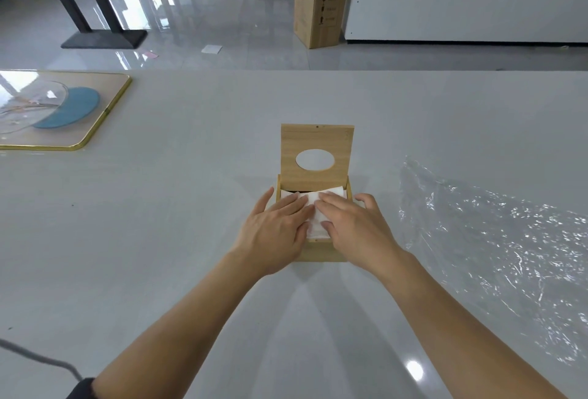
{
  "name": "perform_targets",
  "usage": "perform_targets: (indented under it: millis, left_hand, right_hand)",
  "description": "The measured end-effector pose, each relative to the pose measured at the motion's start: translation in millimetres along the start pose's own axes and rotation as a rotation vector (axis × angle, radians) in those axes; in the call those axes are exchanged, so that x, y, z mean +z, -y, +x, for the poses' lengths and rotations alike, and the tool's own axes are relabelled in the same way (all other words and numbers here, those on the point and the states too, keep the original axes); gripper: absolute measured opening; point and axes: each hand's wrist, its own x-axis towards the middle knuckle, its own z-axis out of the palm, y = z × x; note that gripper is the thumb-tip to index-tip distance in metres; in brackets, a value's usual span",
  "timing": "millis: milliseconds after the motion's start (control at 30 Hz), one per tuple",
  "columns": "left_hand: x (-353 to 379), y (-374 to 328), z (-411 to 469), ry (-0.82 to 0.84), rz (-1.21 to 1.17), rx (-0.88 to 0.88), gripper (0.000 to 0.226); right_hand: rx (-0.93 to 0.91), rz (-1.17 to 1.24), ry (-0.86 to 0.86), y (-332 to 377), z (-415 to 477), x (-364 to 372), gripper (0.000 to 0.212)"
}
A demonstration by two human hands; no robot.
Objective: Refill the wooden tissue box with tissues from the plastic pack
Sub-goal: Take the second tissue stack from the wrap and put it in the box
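The wooden tissue box [318, 254] stands in the middle of the white table, its lid [317, 143] with an oval hole raised upright at the back. A stack of white tissues [315, 220] lies inside the box, its top about level with the rim. My left hand [273, 233] rests flat on the left part of the stack, fingers spread. My right hand [353, 226] lies flat on the right part, its outer fingers over the box's right wall. The clear plastic pack [496, 239] lies crumpled and flat on the table to the right, with no tissues visible in it.
A gold-rimmed tray [95, 131] with a glass piece and a blue disc [70, 109] sits at the table's far left. A dark cable [41, 359] crosses the near left corner. Beyond the table are a cardboard box [321, 1], table legs and a white counter.
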Motion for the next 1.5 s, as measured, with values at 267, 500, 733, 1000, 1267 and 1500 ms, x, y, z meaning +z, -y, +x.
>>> perform_targets:
  millis: [267,500,733,1000,1267,1500]
  left_hand:
    - [-13,-7,11,0.230,-0.031,-0.068,0.039]
    - [-20,-23,19,0.296,0.067,-0.216,0.025]
    - [-26,-30,26,0.360,0.155,-0.241,0.023]
    - [-30,-31,31,0.534,0.117,-0.238,0.038]
    - [-29,-16,30,0.384,0.078,-0.173,0.025]
    - [-35,-5,35,0.462,0.112,-0.137,0.023]
  right_hand:
    - [0.029,-0.078,-0.005,3,2,-6,0.015]
    - [-0.016,-0.136,-0.172,6,0,-13,0.050]
    - [0.114,-0.184,0.158,12,7,-18,0.024]
    - [-0.041,-0.307,0.326,15,23,-33,0.015]
    - [-0.005,-0.168,0.414,1,34,-66,0.039]
    - [-0.043,-0.187,0.703,-11,56,-55,0.030]
